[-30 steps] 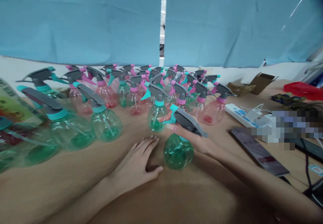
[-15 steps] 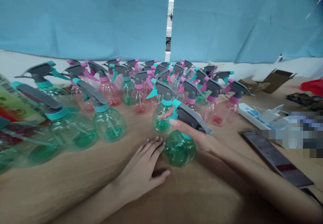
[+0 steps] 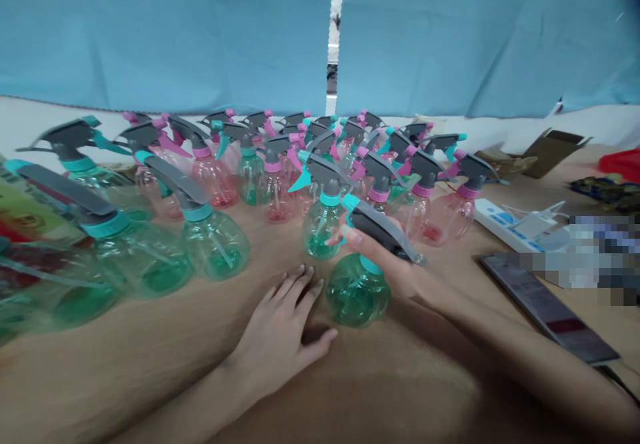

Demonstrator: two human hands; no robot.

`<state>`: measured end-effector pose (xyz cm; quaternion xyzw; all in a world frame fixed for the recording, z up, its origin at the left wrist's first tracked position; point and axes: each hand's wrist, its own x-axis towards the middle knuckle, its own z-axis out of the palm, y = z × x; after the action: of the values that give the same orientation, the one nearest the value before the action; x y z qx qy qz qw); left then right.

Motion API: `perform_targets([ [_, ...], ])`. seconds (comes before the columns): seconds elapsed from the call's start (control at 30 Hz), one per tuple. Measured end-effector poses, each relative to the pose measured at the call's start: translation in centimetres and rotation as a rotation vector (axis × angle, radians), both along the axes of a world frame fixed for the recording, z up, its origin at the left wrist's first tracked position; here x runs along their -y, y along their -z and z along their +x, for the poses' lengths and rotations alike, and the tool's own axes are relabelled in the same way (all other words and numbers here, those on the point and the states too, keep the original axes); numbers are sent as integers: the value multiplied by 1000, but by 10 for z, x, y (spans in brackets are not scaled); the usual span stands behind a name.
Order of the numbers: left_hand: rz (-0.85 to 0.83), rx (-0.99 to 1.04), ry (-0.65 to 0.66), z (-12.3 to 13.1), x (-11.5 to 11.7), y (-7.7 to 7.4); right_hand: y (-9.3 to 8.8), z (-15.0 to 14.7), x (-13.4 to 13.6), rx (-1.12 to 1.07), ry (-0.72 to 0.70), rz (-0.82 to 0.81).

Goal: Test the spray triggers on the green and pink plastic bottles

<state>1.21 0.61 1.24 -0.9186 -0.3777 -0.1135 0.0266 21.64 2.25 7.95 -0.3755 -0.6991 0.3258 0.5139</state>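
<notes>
My right hand [image 3: 395,257] grips the neck and trigger of a green spray bottle [image 3: 357,294] with a grey and turquoise head. That bottle stands on the wooden table, its nozzle pointing left. Just left of it, my left hand [image 3: 283,327] lies palm down with fingers spread, apart from the bottle and holding nothing. Directly behind the gripped bottle stands another green spray bottle [image 3: 323,231]. Farther left is a green spray bottle [image 3: 215,247] with a slanted head. Part of the gripped trigger is hidden by my fingers.
Several pink spray bottles [image 3: 277,194] and green ones crowd the back of the table [image 3: 400,391]. On the right are a white power strip [image 3: 500,221], a dark phone [image 3: 550,311] and an open cardboard box [image 3: 553,151]. A blue cloth [image 3: 175,37] hangs behind.
My right hand keeps its grip on the green spray bottle, with the index finger shifted slightly at the trigger. My left hand stays flat on the table. The view has shifted slightly.
</notes>
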Motion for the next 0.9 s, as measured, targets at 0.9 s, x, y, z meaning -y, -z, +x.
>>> perform_targets([
  [0.9,-55,14,15,-1,-1,0,5,0,4,-70,-50,-93],
])
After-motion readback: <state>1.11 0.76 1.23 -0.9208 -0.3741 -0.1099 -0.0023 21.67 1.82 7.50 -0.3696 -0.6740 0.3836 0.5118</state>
